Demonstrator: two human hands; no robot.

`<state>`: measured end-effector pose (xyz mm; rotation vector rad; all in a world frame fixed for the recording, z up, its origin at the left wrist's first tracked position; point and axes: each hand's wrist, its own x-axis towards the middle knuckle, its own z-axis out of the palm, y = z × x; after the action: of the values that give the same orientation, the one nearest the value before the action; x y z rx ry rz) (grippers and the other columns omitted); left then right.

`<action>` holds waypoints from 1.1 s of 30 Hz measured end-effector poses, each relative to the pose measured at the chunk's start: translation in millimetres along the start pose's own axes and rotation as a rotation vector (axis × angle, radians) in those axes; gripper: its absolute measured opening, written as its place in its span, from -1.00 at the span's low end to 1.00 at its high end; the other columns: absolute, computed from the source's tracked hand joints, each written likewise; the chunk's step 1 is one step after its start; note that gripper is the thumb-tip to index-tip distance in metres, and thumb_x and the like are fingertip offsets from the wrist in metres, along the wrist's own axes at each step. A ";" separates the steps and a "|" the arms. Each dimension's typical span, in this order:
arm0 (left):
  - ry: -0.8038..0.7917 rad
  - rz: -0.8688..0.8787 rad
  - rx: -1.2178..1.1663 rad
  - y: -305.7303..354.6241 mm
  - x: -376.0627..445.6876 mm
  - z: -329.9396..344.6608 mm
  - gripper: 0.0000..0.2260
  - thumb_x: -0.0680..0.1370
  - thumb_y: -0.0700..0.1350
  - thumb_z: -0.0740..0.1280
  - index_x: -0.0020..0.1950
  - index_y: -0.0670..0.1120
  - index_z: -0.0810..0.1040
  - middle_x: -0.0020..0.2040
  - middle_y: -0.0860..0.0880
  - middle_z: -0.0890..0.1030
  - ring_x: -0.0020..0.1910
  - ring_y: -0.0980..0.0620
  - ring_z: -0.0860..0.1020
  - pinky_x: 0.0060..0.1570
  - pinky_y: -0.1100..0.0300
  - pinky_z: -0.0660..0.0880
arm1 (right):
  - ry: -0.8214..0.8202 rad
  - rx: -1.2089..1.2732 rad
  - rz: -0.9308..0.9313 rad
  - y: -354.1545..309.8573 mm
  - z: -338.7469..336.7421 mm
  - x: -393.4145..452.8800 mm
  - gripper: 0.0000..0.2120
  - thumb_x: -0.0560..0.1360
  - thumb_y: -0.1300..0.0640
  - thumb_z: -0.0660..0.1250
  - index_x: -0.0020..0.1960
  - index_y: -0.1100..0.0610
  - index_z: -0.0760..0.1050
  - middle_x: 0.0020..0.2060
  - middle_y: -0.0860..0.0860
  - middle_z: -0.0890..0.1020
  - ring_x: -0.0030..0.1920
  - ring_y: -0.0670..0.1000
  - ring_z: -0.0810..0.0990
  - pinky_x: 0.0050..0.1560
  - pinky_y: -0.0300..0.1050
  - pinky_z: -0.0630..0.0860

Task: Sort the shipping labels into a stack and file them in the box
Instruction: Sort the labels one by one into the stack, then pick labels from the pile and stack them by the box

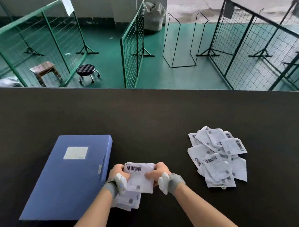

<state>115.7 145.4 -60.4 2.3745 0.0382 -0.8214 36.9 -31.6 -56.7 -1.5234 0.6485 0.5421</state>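
Observation:
A stack of white shipping labels (140, 178) with barcodes is held over the dark table between both hands. My left hand (117, 173) grips its left edge and my right hand (160, 171) grips its right edge, fingers curled over the top sheet. Lower sheets of the stack fan out below my left wrist. A loose pile of several more labels (218, 157) lies on the table to the right. The blue file box (68, 176) lies flat and closed at the left, its right edge close to my left hand.
The black table (163, 115) runs across the whole view, its far edge sloping down to the right. Beyond it on the green floor stand green wire fence panels (133, 44), a black padded stool (87, 72) and a small wooden stool (44, 69).

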 end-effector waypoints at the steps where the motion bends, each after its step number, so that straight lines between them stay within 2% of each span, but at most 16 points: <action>1: 0.002 -0.006 0.024 -8.1 -2.6 -1.2 -0.94 0.44 -0.16 0.36 -0.20 -0.04 0.51 -0.21 0.02 0.58 -0.12 -0.01 0.57 -0.17 0.21 0.43 | -0.002 -0.009 0.014 2.1 8.2 -1.4 -0.70 0.45 0.32 0.37 0.18 0.24 0.57 -0.06 0.05 0.72 -0.11 -0.02 0.73 -0.26 -0.17 0.61; 3: 0.005 -0.024 0.055 -17.1 -6.4 0.5 -0.97 0.46 -0.17 0.33 -0.17 -0.07 0.49 -0.20 0.00 0.56 -0.14 -0.01 0.53 -0.16 0.20 0.42 | 0.013 -0.045 0.042 5.0 17.3 -4.6 -0.74 0.45 0.34 0.36 0.13 0.24 0.57 -0.10 0.03 0.72 -0.17 -0.07 0.72 -0.33 -0.21 0.59; 5: 0.004 -0.041 0.115 -29.2 -8.1 -2.0 -0.88 0.47 -0.17 0.29 -0.02 -0.14 0.51 -0.05 -0.07 0.58 -0.06 -0.05 0.55 -0.07 0.17 0.45 | 0.040 -0.082 0.073 7.4 31.5 -5.4 -0.88 0.44 0.36 0.37 -0.05 0.22 0.58 -0.18 0.01 0.69 -0.25 -0.10 0.69 -0.37 -0.22 0.58; 7: 0.019 -0.036 0.195 -34.7 -9.6 1.0 -0.78 0.47 -0.20 0.26 0.10 -0.18 0.46 0.09 -0.13 0.57 0.08 -0.10 0.56 0.06 0.11 0.48 | 0.098 -0.159 0.095 11.0 40.5 -5.8 -0.91 0.42 0.32 0.39 -0.16 0.16 0.55 -0.18 0.04 0.68 -0.20 -0.04 0.68 -0.25 -0.14 0.63; 9: 0.064 -0.002 0.222 -39.9 -10.6 4.3 -0.75 0.46 -0.24 0.25 0.13 -0.18 0.39 0.13 -0.16 0.54 0.12 -0.12 0.55 0.11 0.06 0.48 | 0.160 -0.237 0.109 15.6 50.3 -2.3 -0.92 0.38 0.25 0.41 -0.16 0.17 0.53 -0.12 0.08 0.68 -0.11 0.03 0.68 -0.11 -0.03 0.65; 13: 0.179 0.101 0.292 -42.4 -13.3 12.1 -0.67 0.45 -0.28 0.34 0.12 -0.14 0.28 0.13 -0.15 0.47 0.07 -0.10 0.55 0.05 0.09 0.51 | 0.238 -0.440 0.136 12.1 61.2 -1.6 -0.86 0.39 0.15 0.39 -0.08 0.14 0.52 -0.09 0.06 0.65 -0.09 0.03 0.66 -0.16 -0.10 0.60; 19: 0.331 0.220 0.512 -28.2 -13.5 13.9 -0.60 0.44 -0.28 0.34 0.21 -0.14 0.27 0.19 -0.14 0.38 0.15 -0.07 0.43 0.12 0.15 0.46 | 0.219 -0.571 0.134 4.1 51.8 -5.0 -0.81 0.42 0.04 0.39 -0.09 0.16 0.53 -0.12 0.06 0.66 -0.12 0.03 0.66 -0.03 -0.04 0.61; 21: 0.308 0.240 0.457 -13.9 -11.2 15.3 -0.57 0.41 -0.30 0.37 0.20 -0.12 0.29 0.17 -0.13 0.40 0.13 -0.06 0.44 0.12 0.15 0.47 | 0.247 -0.577 0.115 0.1 36.5 -6.1 -0.79 0.48 -0.01 0.37 -0.17 0.13 0.48 -0.14 0.06 0.66 -0.14 0.02 0.64 -0.04 -0.04 0.59; 23: 0.232 0.247 0.323 6.3 -6.5 19.8 -0.62 0.41 -0.34 0.34 0.16 -0.12 0.32 0.15 -0.12 0.40 0.12 -0.07 0.45 0.10 0.14 0.45 | 0.307 -0.572 0.107 -3.7 11.4 -6.7 -0.76 0.53 -0.04 0.33 -0.21 0.09 0.44 -0.08 0.08 0.68 -0.08 0.04 0.66 -0.05 -0.07 0.56; 28: -0.051 0.172 -0.041 52.4 -2.2 47.1 -0.76 0.37 -0.27 0.32 -0.01 -0.08 0.43 -0.10 -0.04 0.55 -0.11 -0.01 0.54 -0.14 0.20 0.45 | 0.530 -0.626 0.090 8.4 -78.0 -13.8 -0.88 0.52 0.04 0.31 -0.09 0.08 0.47 -0.08 0.05 0.62 0.06 0.09 0.63 -0.08 -0.16 0.46; 30: -0.103 0.127 -0.153 63.3 3.5 67.7 -0.80 0.31 -0.22 0.32 -0.10 -0.06 0.48 -0.18 -0.04 0.60 -0.20 -0.03 0.57 -0.16 0.14 0.53 | 0.607 -0.705 0.125 16.6 -120.0 -20.0 -0.84 0.53 0.08 0.30 0.04 0.14 0.51 0.03 0.09 0.62 0.12 0.12 0.59 0.03 -0.13 0.49; 33: -0.138 0.088 -0.238 75.4 26.7 110.0 -0.79 0.20 -0.19 0.33 -0.19 -0.01 0.48 -0.26 -0.10 0.63 -0.28 -0.08 0.60 -0.09 0.00 0.59 | 0.696 -0.841 0.216 29.3 -183.2 -29.2 -0.55 0.52 -0.05 0.30 0.32 0.16 0.39 0.29 0.13 0.47 0.32 0.15 0.43 0.34 -0.01 0.38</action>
<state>93.1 17.8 -102.0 2.0782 -0.0245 -0.8850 -13.2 -212.4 -47.4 -2.4963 1.2219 0.4588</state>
